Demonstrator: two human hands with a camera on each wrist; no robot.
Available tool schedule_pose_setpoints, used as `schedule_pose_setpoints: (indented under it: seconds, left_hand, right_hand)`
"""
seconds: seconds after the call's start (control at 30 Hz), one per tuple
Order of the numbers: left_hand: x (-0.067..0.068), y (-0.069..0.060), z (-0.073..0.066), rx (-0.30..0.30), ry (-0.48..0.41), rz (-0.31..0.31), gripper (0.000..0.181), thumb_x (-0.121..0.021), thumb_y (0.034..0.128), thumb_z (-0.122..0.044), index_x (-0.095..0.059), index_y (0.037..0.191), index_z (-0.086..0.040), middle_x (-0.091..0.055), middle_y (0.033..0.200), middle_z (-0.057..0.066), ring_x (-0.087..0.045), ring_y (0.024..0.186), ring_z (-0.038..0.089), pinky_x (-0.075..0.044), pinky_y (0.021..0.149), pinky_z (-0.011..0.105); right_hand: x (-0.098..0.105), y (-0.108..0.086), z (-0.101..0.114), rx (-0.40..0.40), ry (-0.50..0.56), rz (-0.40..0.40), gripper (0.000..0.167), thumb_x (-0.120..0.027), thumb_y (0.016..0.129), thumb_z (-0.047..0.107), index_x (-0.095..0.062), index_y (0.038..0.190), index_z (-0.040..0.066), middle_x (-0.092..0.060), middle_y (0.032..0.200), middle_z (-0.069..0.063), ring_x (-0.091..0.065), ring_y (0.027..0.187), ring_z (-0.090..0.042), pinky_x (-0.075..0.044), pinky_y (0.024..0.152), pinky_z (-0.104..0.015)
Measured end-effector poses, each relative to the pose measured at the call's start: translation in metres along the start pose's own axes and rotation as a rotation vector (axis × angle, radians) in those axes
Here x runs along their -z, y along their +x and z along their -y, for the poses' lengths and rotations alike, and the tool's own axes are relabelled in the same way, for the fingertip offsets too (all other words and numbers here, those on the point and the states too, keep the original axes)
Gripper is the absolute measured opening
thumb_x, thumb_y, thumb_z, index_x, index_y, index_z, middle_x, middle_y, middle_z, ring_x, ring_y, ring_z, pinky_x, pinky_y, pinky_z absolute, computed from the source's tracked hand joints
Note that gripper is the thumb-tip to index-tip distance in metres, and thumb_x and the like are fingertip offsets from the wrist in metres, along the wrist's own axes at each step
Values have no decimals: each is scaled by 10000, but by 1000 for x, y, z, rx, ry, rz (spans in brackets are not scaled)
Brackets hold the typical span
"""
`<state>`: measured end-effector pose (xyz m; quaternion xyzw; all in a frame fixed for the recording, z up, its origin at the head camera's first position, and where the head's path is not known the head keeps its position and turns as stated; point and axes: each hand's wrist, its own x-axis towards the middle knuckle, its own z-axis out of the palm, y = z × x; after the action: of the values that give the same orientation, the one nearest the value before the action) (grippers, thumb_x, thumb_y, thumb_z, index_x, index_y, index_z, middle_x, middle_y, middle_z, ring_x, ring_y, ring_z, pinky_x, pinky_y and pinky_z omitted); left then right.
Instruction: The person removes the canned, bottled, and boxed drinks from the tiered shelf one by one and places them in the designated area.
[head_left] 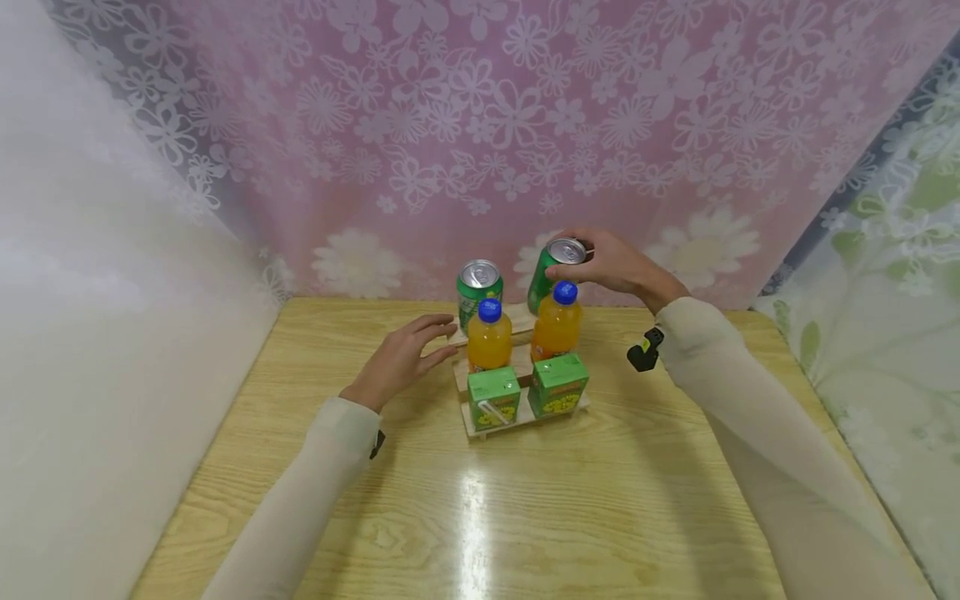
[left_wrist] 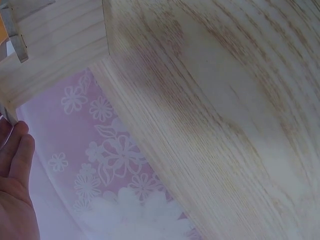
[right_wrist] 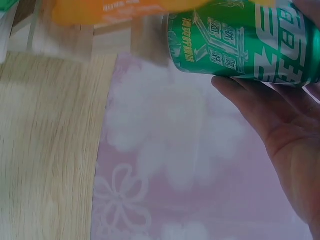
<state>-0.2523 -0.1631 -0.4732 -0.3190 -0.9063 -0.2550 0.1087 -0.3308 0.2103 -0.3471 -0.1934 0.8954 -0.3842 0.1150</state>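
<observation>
Right hand (head_left: 611, 262) has the green can (head_left: 542, 275), thumb across the near side, fingers wrapped round the back, a good firm grip! That can is at the right end of the top step of the wooden stand (head_left: 519, 318), leaning slightly; whether its base sits fully on the wood is hard to tell, with a bottle partly in the way.

Over at the stand's left end, the left hand (head_left: 401, 354), relaxed and unclenched, thumb apart from the fingers, fingertips right up at the edge of the top step. Upright on that same end of the stand, a second can (head_left: 480, 296).

Down to the stand's middle step: two orange drink bottles with blue caps, left bottle (head_left: 490, 343) and right bottle (head_left: 557, 329), side by side, both standing. And on the stand's lowest step, two green juice boxes, left box (head_left: 494, 387) and right box (head_left: 558, 386), with a straw (head_left: 492, 412) across the left one's front. Under the stand, a wood-grain table (head_left: 337, 500); behind it, a pink flowered cloth (head_left: 487, 125).
</observation>
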Motion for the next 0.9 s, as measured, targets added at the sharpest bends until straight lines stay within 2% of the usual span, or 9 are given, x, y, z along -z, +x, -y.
schedule_pose_setpoints:
  seconds: [0.23, 0.5, 0.73, 0.9]
  left_hand:
    - [1, 1, 1, 0, -8, 4, 411, -752, 1058, -262, -725, 1410, -53, -640, 1547, 123, -656, 1399, 323, -581, 1138, 473]
    - [2, 0, 0, -16, -4, 6, 416, -768, 1045, -264, -734, 1400, -49, -652, 1534, 134, -671, 1379, 329, -587, 1125, 483]
    - [2, 0, 1, -14, -2, 7, 419, -769, 1045, -272, -735, 1401, -54, -653, 1534, 124, -669, 1382, 327, -585, 1129, 482]
    - [2, 1, 2, -13, -3, 10, 417, -773, 1042, -273, -739, 1394, -52, -656, 1531, 123, -671, 1380, 330, -584, 1129, 485]
  right_hand:
    - [17, -18, -17, -43, -56, -78, 672, -777, 1000, 504, -582, 1528, 137, -672, 1369, -163, -649, 1255, -351, -581, 1040, -531]
    - [28, -46, -51, -94, -103, -122, 737, -772, 1004, 500, -538, 1570, 91, -634, 1447, -219, -638, 1310, -424, -559, 1083, -624]
    - [37, -72, -77, -169, -157, -135, 846, -741, 1006, 579, -463, 1634, 84, -593, 1502, -260, -609, 1349, -460, -563, 1041, -661]
    - [42, -86, -91, -196, -179, -146, 844, -723, 1008, 610, -483, 1610, 69, -606, 1481, -275, -614, 1332, -463, -552, 1020, -669]
